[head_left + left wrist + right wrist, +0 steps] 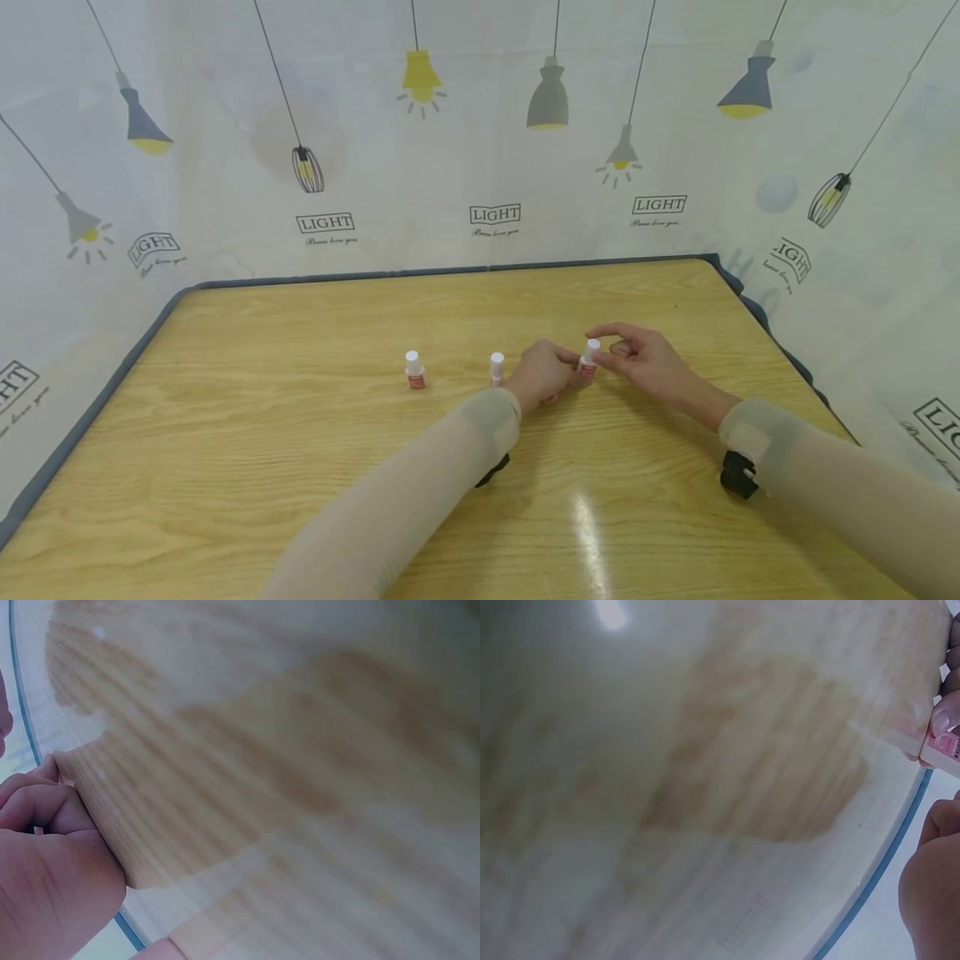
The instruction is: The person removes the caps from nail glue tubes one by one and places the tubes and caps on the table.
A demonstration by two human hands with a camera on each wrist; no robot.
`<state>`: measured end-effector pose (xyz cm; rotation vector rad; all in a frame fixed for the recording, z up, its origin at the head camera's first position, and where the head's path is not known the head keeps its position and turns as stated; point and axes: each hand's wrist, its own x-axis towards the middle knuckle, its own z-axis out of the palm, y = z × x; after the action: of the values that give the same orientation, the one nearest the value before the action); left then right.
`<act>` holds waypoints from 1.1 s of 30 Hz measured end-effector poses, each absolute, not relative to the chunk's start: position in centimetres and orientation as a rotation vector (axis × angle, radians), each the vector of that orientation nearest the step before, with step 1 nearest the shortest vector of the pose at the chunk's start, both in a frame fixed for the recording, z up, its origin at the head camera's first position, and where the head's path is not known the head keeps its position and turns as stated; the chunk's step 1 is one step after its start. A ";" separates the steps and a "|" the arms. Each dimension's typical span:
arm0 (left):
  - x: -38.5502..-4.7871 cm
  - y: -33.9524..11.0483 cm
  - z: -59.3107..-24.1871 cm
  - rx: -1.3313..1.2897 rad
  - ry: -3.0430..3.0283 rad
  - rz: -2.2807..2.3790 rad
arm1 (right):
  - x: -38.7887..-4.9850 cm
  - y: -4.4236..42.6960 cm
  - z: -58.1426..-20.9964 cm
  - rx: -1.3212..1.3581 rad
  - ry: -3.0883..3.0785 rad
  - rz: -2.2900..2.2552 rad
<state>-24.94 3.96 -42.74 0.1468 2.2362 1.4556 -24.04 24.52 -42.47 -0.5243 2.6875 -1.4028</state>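
On the right of the wooden table, a small white bottle with a red label (588,370) stands between the two hands in the head view. My left hand (543,372) grips its lower body from the left. From the other side my right hand (651,364) has thumb and index finger at the white cap (592,346), pinching it. The right wrist view catches the red label (946,742) at its edge, under a left-hand finger. A second white-capped bottle (497,367) is just left of my left hand, its lower part hidden. Farther left stands a third, red-labelled bottle (416,372).
The wood-grain table (262,433) has a dark blue edge along its back and sides. A pale backdrop (420,167) printed with hanging lamps rises behind it. Black wrist devices (738,475) sit under both sleeves.
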 end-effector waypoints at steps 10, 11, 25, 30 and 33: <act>-24.9 4.1 -42.7 0.118 2.240 1.455 | -24.1 24.5 -42.4 -0.457 2.633 -1.421; -25.0 4.1 -42.8 0.113 2.236 1.457 | -24.1 24.6 -42.4 -0.463 2.639 -1.419; -25.1 4.1 -43.0 0.100 2.202 1.500 | -24.2 24.4 -42.3 -0.362 2.656 -1.427; -25.1 4.2 -43.0 0.087 2.212 1.469 | -24.2 24.3 -42.4 -0.350 2.682 -1.421; -25.0 4.2 -42.9 0.091 2.222 1.458 | -24.2 24.4 -42.5 -0.374 2.708 -1.415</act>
<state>-25.03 4.20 -42.92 0.0906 2.2220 1.4581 -24.19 24.37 -42.53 -0.3740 2.7077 -1.4153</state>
